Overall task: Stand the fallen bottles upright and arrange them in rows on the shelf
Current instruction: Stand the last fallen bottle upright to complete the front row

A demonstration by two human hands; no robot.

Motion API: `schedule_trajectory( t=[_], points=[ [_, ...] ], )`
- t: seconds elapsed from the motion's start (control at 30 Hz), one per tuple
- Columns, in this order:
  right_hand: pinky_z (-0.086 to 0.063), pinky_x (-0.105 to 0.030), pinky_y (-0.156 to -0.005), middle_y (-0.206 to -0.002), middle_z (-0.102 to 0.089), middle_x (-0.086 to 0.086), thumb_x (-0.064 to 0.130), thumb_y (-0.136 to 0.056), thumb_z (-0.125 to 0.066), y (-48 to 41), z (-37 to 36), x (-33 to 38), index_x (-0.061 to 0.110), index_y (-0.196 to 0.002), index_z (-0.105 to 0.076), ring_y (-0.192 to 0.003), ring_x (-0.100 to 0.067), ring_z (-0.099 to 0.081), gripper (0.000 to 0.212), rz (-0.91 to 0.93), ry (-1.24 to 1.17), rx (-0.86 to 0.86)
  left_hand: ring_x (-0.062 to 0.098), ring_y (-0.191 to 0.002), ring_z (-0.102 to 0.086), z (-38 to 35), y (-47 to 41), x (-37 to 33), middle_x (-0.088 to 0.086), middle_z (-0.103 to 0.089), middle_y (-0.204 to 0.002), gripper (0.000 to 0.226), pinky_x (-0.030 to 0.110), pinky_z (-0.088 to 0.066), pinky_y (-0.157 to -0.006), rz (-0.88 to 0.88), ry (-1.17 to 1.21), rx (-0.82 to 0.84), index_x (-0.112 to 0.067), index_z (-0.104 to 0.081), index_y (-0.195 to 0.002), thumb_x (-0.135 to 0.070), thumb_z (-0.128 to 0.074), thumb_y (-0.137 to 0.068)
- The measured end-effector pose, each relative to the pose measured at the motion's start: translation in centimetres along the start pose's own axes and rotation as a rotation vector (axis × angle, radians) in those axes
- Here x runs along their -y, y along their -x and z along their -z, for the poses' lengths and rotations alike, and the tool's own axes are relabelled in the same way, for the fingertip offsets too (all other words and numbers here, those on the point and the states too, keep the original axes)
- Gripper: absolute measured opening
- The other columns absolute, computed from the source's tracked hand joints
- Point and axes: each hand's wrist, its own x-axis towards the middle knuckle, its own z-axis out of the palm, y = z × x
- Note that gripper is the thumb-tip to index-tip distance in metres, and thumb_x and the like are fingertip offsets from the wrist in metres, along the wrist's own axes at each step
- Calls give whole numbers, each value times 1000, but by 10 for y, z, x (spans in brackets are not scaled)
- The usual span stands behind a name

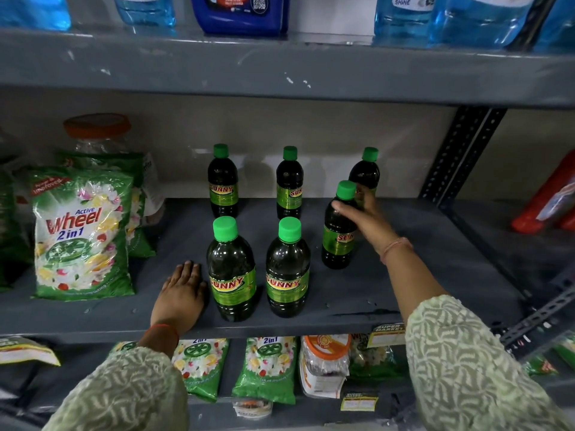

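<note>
Nearest to us, our left hand [183, 292] lies flat, palm down and fingers spread, on the front part of the grey shelf [389, 284], gripping nothing and resting just beside the front-left bottle [231, 269]. That bottle stands upright near the shelf's front edge, dark liquid inside, green cap on top, a green label reading SUNNY across its belly. Just to its right, apart from it, the front-middle bottle [287, 269] stands upright in the same row. Farther in and to the right, our right hand [367, 219] reaches across the shelf, and its fingers [342, 209] curl around the shoulder of a third bottle [337, 231], just under the green cap; this bottle stands upright on the shelf, set a little behind the line of the front two. Directly behind the hand, partly hidden by it, the back-right bottle [365, 172] stands upright. In the same back row, near the rear wall, stand the back-middle bottle [289, 183] and the back-left bottle [222, 181], well apart from each other. To the left on the same shelf, a green detergent pouch [82, 234] marked Wheel leans upright, with an orange-lidded jar [98, 132] behind it.
</note>
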Motion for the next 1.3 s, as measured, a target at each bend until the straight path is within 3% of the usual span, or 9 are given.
schedule_trajectory(
  t=[0.07, 0.13, 0.33, 0.67, 0.9, 1.0, 1.07, 1.13, 1.3],
  points=[
    [-36, -36, -102, -123, -54, -4, 24, -59, -63, -4, 8, 0, 22, -127, -44, -120, -24, -48, 71, -48, -102, 123, 23, -147, -4, 0, 0, 0, 9, -7, -158, 54, 37, -7, -121, 1, 0, -1, -12, -8, -146, -26, -27, -97],
    [-41, -36, -97, -112, -61, -4, 12, -62, -68, -5, 11, -6, 22, -110, -56, -117, -29, -53, 51, -17, -38, 155, 23, -147, -4, 1, 0, -1, 8, -6, -158, 54, 36, -7, -120, 4, 1, 1, -12, -8, -146, -27, -27, -97],
    [-42, -32, -86, -90, -54, 15, 12, -61, -82, -4, 7, -8, 19, -101, -48, -89, -8, -56, 53, 23, 13, 13, 23, -147, -4, 2, 1, -3, 9, -6, -158, 54, 37, -7, -120, 6, -1, 2, -12, -9, -146, -26, -27, -97],
    [-40, -32, -93, -116, -55, -3, -1, -57, -81, 23, -5, -52, 11, -125, -40, -113, -22, -53, 81, -87, -19, 17, 24, -147, -6, 0, 1, -2, 10, -9, -158, 54, 36, -9, -121, -7, -24, -31, -10, -12, -146, -25, -29, -97],
    [-40, -26, -82, -119, -60, -17, 9, -55, -85, 30, -35, -84, 4, -117, -47, -111, -28, -54, 73, -133, 156, -191, 24, -146, -7, 0, 2, -3, 9, -11, -158, 53, 36, -9, -121, -5, -2, -34, -11, -14, -146, -23, -30, -96],
    [-41, -38, -94, -118, -59, -20, 16, -55, -86, 43, -31, -90, 3, -116, -48, -118, -35, -47, 73, -129, 238, -171, 24, -146, -7, 2, 4, -4, 9, -11, -158, 53, 36, -9, -121, -2, -5, -24, -11, -14, -146, -24, -30, -96],
    [-35, -34, -91, -117, -55, -19, 18, -58, -84, 66, -27, -89, 3, -115, -48, -118, -33, -40, 69, -115, 279, -146, 24, -147, -6, 1, 4, -3, 10, -10, -158, 53, 36, -8, -121, 3, -6, -20, -11, -13, -146, -25, -29, -97],
    [-34, -29, -85, -115, -53, -19, 21, -59, -84, 90, -23, -93, 4, -113, -48, -113, -31, -42, 67, -91, 307, -104, 24, -147, -5, 0, 4, -2, 10, -8, -158, 54, 37, -8, -121, 5, -16, -8, -11, -12, -146, -26, -28, -97],
    [-43, -40, -94, -115, -56, -16, 31, -56, -84, 123, -20, -97, 9, -116, -48, -112, -31, -48, 73, -68, 315, -55, 26, -146, -7, 0, 4, -3, 11, -11, -157, 54, 39, -9, -121, 19, 17, -10, -10, -13, -146, -25, -30, -97]
  ],
)
